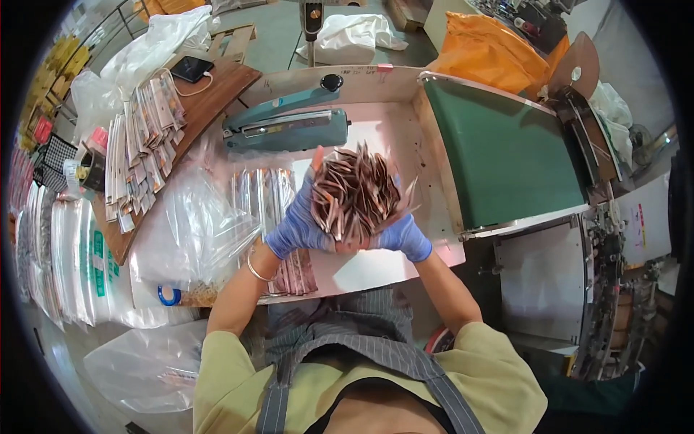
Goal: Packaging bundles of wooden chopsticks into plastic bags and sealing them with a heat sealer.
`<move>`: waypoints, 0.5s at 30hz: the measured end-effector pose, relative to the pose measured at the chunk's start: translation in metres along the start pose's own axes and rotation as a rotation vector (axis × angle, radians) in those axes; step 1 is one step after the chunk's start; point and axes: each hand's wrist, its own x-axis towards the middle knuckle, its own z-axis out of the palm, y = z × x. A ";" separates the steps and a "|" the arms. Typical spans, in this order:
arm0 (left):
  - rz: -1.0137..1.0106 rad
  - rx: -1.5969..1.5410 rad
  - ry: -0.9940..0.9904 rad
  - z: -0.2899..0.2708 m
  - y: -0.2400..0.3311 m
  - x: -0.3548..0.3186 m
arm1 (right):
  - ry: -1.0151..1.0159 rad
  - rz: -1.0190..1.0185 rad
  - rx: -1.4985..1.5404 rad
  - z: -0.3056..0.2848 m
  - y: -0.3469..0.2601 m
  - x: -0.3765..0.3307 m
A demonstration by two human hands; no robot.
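Note:
Between my two hands is a thick bundle of thin flat packets [358,192], their brownish and silvery edges fanned out toward me. My left hand [298,224], in a blue fingerless glove, grips the bundle's left side with the thumb up. On the right side and underneath, my right hand [402,235] in a matching glove presses against it; its fingers are partly hidden. Below and left of my left hand, rows of similar packets [293,275] lie on the white tabletop [354,271]. A teal hand-lever bag sealer [289,130] sits just beyond the bundle.
A green conveyor belt [506,155] slopes at the right beside machinery. Left are a clear plastic bag [199,210], a wooden board [206,98] bearing stacked packets [144,137] and a phone [191,69], and a blue-ringed tape roll [169,295]. An orange sack [491,54] lies behind.

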 end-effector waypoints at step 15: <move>-0.448 -0.576 0.266 0.036 0.014 -0.106 | -0.515 0.656 0.546 0.052 -0.043 0.027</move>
